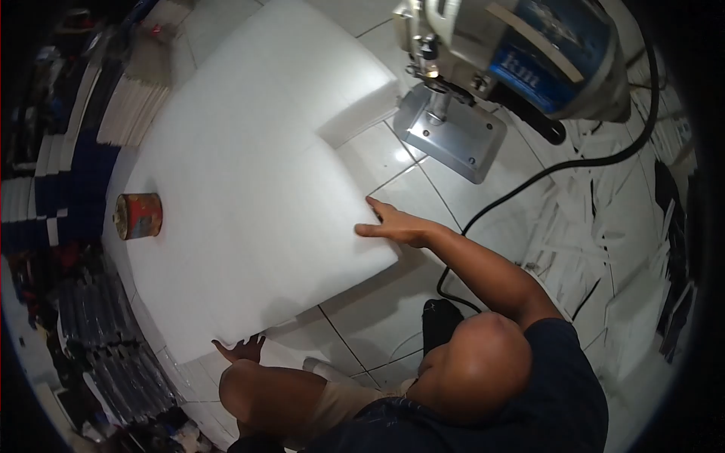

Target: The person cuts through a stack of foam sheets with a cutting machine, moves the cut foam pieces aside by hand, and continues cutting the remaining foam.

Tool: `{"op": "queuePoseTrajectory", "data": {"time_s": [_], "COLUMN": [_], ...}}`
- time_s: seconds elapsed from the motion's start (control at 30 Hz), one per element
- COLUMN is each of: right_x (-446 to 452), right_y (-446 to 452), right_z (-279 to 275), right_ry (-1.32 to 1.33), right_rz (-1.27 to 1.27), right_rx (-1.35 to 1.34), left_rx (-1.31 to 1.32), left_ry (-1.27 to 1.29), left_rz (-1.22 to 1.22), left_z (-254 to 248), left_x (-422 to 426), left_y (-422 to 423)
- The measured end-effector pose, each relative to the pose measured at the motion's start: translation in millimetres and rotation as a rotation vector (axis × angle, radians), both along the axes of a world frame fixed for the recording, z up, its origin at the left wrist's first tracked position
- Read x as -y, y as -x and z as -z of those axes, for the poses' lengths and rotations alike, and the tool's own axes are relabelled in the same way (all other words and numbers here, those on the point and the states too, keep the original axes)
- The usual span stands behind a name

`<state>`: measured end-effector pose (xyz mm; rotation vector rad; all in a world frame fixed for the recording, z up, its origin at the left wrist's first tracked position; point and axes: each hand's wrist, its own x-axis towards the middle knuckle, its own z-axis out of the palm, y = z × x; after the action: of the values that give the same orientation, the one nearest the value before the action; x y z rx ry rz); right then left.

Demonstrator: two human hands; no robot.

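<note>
A thick, white, foam-like block [249, 174] with a stepped notch in its far right side lies on the tiled floor. My right hand [396, 225] rests against its right edge near the front corner, with thumb and fingers spread. At the block's near left edge is my left hand [242, 349], fingers apart and touching the edge; my knee partly hides it. On the block's left part lies a worn red and green can [140, 216]. Beyond my right hand stands a cloth cutting machine [491, 68] marked "km", its metal base plate [453, 132] on the floor.
A black cable [559, 164] curves from the machine towards my foot. White strip scraps [581, 204] litter the floor at right. Stacked sheets [134, 102] and dark plastic-wrapped bundles [124, 370] line the left side. My bent knees are close to the block's near side.
</note>
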<state>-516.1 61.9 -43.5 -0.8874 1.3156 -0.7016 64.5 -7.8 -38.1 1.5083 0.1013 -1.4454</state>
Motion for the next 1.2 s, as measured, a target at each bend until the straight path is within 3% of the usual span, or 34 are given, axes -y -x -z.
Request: {"op": "queuePoseTrajectory", "data": {"time_s": [0.07,0.13,0.27,0.33,0.47,0.5,0.57,0.77,1.03,1.13,1.2], "right_x": [-1,-3,6,9,13,14,16,17,36,45,44], "right_y": [3,3,4,5,2,1,-2,-9,11,31,29], "right_z": [0,-5,-7,-8,-2,-1,-1,25,29,-18,-10], "right_ry": [-0.076,-0.096,-0.077,-0.073,-0.106,-0.08,-0.055,0.003,0.084,0.001,0.023], "right_rz": [0.093,0.1,0.024,0.023,0.03,0.056,0.073,0.159,0.28,0.184,0.178], "right_rx": [0.188,0.204,0.145,0.178,0.241,0.28,0.284,0.307,0.369,0.44,0.392], "left_rx": [-0.034,0.181,0.208,0.46,0.084,0.077,0.319,0.12,0.064,0.026,0.025], "left_ry": [-0.109,0.204,0.241,0.161,0.262,0.263,0.268,0.26,0.233,0.265,0.295], "left_rz": [-0.14,0.013,0.073,0.073,0.054,0.051,0.158,-0.049,0.083,0.023,0.059], "left_z": [-11,-1,-15,-11,-4,-4,-2,-15,-16,-8,-15], "left_x": [3,2,5,5,3,4,5,8,4,0,-3], "left_y": [9,7,30,40,13,16,22,32,54,58,66]}}
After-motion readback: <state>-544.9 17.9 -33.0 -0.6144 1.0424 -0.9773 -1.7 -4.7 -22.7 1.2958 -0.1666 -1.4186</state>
